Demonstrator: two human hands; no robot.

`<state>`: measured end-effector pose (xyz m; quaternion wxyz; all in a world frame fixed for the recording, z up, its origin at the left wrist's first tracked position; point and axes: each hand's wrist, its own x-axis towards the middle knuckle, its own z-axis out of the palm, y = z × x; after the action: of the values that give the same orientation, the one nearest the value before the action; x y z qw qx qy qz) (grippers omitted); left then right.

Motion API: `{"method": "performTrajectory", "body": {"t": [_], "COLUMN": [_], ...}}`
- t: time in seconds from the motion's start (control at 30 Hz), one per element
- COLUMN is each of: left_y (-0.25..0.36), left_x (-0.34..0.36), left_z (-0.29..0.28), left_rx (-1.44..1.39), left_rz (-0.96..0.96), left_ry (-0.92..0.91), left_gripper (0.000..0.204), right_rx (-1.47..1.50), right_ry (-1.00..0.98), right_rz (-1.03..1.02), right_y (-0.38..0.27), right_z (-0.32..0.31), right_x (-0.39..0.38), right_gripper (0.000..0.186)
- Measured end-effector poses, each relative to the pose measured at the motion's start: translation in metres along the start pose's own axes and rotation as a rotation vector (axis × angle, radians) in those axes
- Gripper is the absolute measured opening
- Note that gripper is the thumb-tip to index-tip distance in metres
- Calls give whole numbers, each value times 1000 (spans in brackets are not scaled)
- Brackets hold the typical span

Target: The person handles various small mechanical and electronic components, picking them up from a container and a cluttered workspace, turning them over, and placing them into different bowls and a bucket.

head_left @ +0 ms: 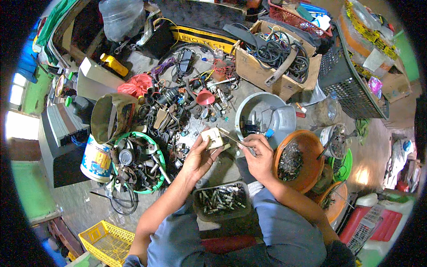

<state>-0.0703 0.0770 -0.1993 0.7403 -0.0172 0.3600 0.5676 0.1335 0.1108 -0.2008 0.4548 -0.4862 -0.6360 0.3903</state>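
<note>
the left fingers (216,152) gripped a smooth, squarish cream piece (211,137); the right fingers (251,143) pinched a slender, straight rod (230,135).

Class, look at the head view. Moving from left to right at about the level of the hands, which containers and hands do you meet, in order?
Blue-and-white bucket → green-rimmed basin → left hand → right hand → large orange basin → bright green bowl.

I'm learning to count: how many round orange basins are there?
2: a large round orange plastic basin beside the right hand, a partly hidden orange basin beside the right forearm. Others may be hidden.
</note>
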Motion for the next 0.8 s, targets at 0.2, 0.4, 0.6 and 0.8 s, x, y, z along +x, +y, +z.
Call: {"method": "performTrajectory", "body": {"t": [0.2,0.4,0.6,0.8], "left_y": [-5,-13,-16,-12], "left_x": [8,9,10,6], "left_z": [-14,-24,-14,-14], "left_rx": [134,214,287,240], "left_rz": [-21,-53,-100,-102], "left_ry": [92,89,30,-15], "left_gripper": [47,50,39,38], "right_rx": [364,326,202,57], "right_ry": [103,240,226,49], "right_rz": [391,416,304,332], "right_y": [7,32,60,68], "right_z": [2,-7,-4,-3], "right_x": [-1,7,11,7], "right_gripper": [17,17,17,33]}}
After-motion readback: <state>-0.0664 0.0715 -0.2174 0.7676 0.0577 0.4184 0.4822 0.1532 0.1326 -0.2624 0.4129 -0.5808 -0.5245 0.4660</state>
